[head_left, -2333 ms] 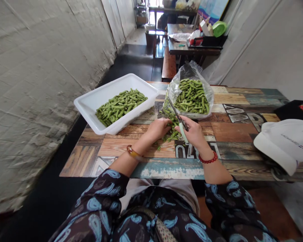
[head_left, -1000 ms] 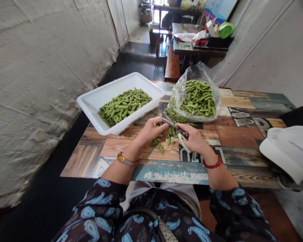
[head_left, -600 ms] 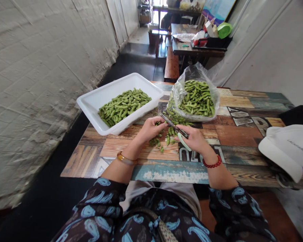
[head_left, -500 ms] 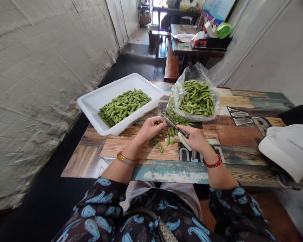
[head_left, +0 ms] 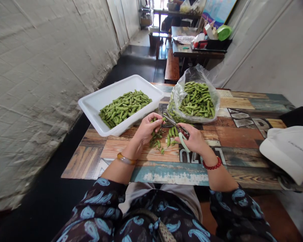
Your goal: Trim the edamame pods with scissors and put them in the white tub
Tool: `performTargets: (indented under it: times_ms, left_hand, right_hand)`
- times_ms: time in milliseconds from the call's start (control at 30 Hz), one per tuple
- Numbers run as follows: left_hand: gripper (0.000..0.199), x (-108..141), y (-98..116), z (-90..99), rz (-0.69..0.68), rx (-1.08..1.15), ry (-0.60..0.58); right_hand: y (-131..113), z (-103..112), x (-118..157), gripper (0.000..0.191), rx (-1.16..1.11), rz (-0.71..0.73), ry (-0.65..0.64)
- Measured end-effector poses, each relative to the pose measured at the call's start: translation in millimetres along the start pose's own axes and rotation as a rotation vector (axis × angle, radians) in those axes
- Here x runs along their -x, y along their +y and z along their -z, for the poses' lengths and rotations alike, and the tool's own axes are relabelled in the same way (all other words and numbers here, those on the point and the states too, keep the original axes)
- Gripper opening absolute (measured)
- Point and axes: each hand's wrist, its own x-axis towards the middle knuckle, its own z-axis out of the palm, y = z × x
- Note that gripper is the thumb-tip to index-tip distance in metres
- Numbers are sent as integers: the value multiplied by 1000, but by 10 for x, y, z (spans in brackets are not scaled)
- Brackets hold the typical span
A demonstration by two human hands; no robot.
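Note:
Scissors (head_left: 182, 138) with pale green handles are gripped by my right hand (head_left: 193, 137), blades pointing up and left. My left hand (head_left: 148, 128) pinches a green soybean pod (head_left: 164, 119), its tip beside the scissor blades. Loose pods (head_left: 172, 133) and small trimmed bits (head_left: 158, 141) lie on the table below and between my hands. Beyond my left hand stands a white plastic tub (head_left: 97, 121) partly filled with pods (head_left: 126, 107). Past my right hand sits an open clear plastic bag (head_left: 176, 97) full of pods (head_left: 198, 101).
The patchwork wood-pattern table (head_left: 151, 174) has a white cap (head_left: 289, 151) and a black object (head_left: 296, 116) at its right. A rough white wall (head_left: 40, 84) rises on the left. Farther off are a bench (head_left: 172, 65) and another table (head_left: 179, 50) holding a black tray (head_left: 212, 45).
My left hand has turned slightly, and a pod tip now shows between its fingers near the blades. The scissor handles look a little more upright. The tub and bag stay in place.

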Motion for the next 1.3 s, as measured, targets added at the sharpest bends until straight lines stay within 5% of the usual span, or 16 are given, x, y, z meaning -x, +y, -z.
performTargets:
  times_ms: [1300]
  left_hand:
    - [28,6,-38,-6,-30,-113,-2]
  right_hand:
    - [9,23,8,49,2,48,-6]
